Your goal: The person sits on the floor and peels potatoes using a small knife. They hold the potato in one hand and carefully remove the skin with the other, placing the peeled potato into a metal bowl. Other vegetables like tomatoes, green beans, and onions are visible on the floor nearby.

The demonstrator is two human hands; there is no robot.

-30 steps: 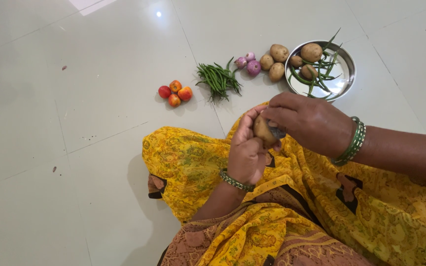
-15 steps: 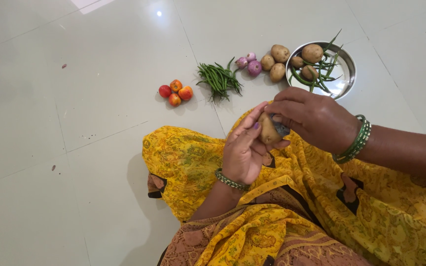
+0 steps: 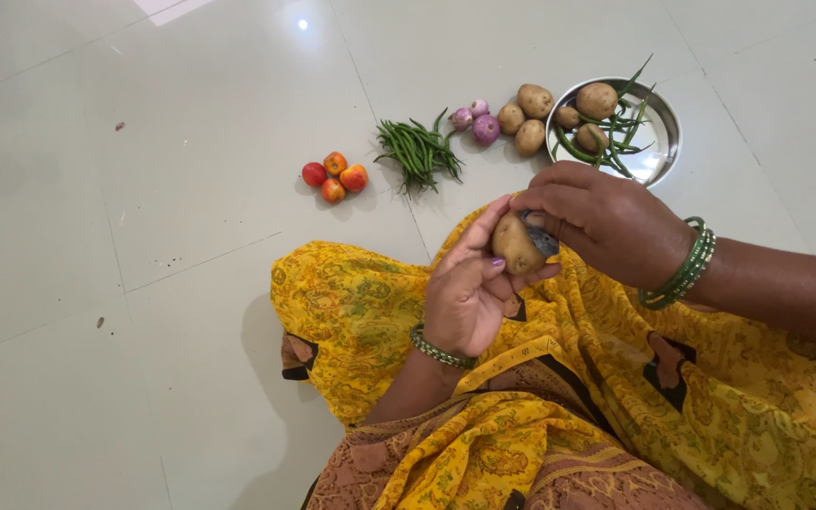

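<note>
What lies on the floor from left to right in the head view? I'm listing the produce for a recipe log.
Small red fruits → pile of green beans → small purple onions → loose potatoes → steel bowl holding potatoes and beans.

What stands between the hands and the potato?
Nothing. The left hand cradles the potato directly. The right hand presses a small grey tool against it, so only the tool lies between.

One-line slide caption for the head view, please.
Left hand cradles a potato while right hand presses a small grey tool against it.
</note>
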